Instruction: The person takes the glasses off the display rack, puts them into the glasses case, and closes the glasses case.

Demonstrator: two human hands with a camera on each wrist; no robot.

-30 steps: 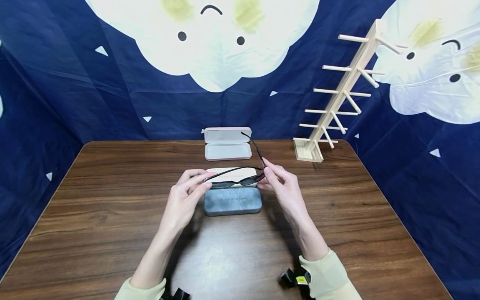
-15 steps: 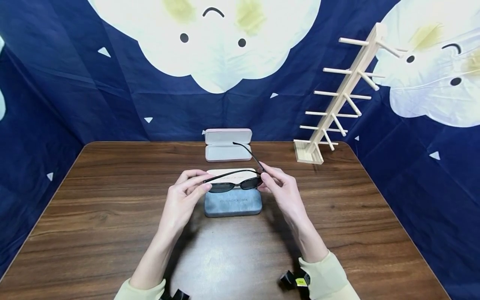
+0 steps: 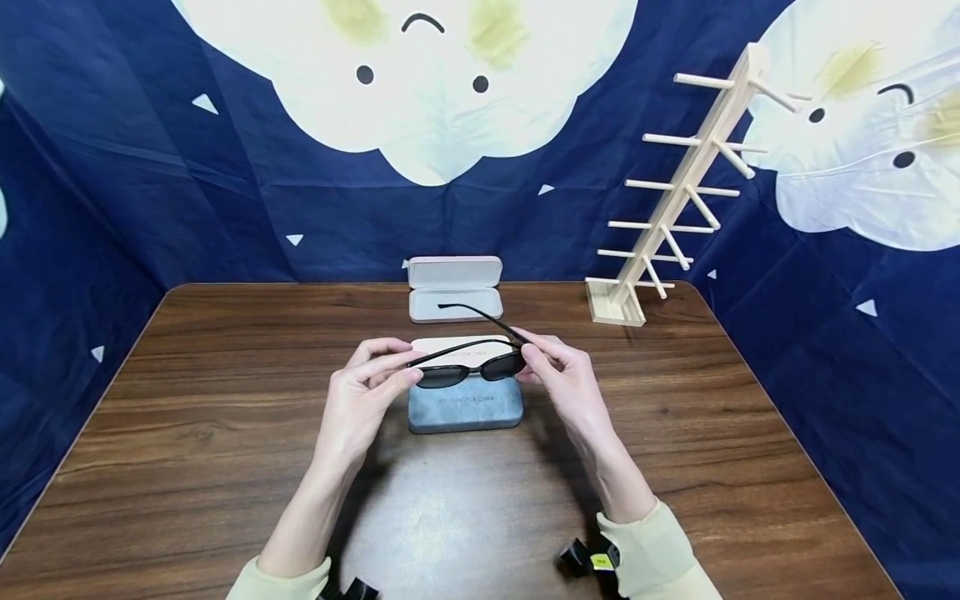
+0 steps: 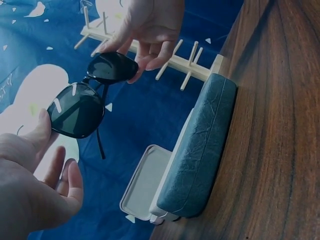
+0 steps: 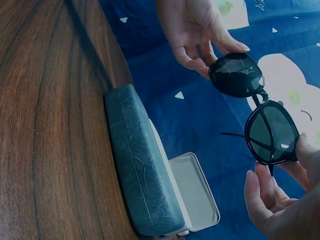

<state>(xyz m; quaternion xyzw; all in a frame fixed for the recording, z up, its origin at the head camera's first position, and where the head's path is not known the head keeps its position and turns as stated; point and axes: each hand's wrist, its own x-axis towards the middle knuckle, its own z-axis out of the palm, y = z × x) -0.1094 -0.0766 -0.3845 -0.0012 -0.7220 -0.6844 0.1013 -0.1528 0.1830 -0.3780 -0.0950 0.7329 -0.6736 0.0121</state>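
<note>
Both hands hold a pair of black sunglasses [image 3: 442,377] with dark lenses above the cases in the head view. My left hand [image 3: 362,404] pinches the left end of the frame between thumb and fingers. At the opposite end, my right hand [image 3: 567,383] grips the frame near its hinge. One temple lies folded across behind the lenses; the other slants inward from the right hinge, its tip pointing far left. Below the sunglasses is a closed blue glasses case [image 3: 465,410], with a white case [image 3: 465,346] just behind it. Both lenses [image 4: 77,111] show in the left wrist view.
An open pink glasses case [image 3: 455,307] with a pale lining stands at the table's back edge. To its right rises a wooden peg rack [image 3: 667,208]. Navy cloth [image 3: 225,167] with cloud faces hangs behind the brown wooden table [image 3: 225,467].
The slanting temple has swung inward, its tip moving left and down in the head view. The lenses have tilted to show more of their faces. Both hands stay nearly in place.
</note>
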